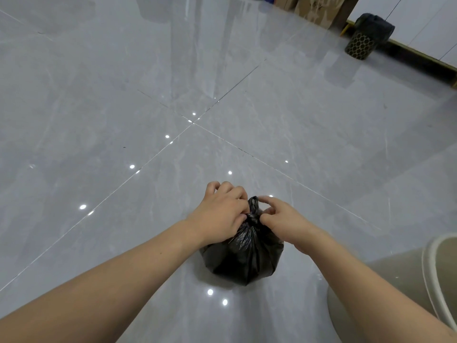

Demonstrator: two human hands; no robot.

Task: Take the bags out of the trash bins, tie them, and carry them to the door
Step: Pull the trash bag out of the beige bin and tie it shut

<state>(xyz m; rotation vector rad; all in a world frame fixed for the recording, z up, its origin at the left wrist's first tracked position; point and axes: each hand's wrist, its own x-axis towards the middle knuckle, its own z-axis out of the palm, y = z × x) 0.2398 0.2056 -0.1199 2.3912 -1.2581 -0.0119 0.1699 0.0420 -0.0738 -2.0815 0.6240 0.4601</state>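
Note:
A small black trash bag point(243, 258) sits on the grey tiled floor, its neck twisted into a knot at the top. My left hand point(220, 214) grips the neck from the left with curled fingers. My right hand point(279, 219) pinches the knot from the right. A beige trash bin point(430, 276) stands at the lower right, close to my right forearm, with no bag showing on its rim. A second bin point(361, 47), dark with a honeycomb pattern and lined with a black bag point(374, 27), stands far off at the upper right by the wall.
Glossy grey floor tiles point(148, 107) spread all around. Cardboard boxes point(316, 8) line the far edge at the top. A white cabinet front with a dark, yellow-edged base point(420, 60) runs along the right.

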